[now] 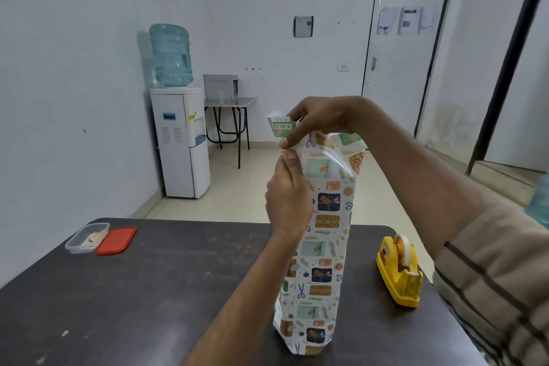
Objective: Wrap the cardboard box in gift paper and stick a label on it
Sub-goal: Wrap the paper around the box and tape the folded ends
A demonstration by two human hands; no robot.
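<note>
Head view: the cardboard box [323, 246] is standing on end on the dark worktop [148, 291], pretty much dead centre, and it's already covered in gift paper [326, 166] with a pattern of little parcels and scissors, so you can't see any actual cardboard.

The left grip [288, 196] is wrapped round the box's upper left side, thumb pressed flat on the paper near the top corner. The right grip [320, 122] comes in over the top of the box and is pinching a loose paper flap [280, 125] that sticks out at the box's upper left end. The striped beige sleeve [490, 270] on that arm is off to the box's right.

Other stuff: a yellow tape dispenser [399, 270] sits near the box's right side, not touching it. Well to the left of the box there's a clear tub [86, 238] with its red lid [116, 241] lying right beside it. Behind the box and to its left, against the wall, is a water cooler [181, 140].
</note>
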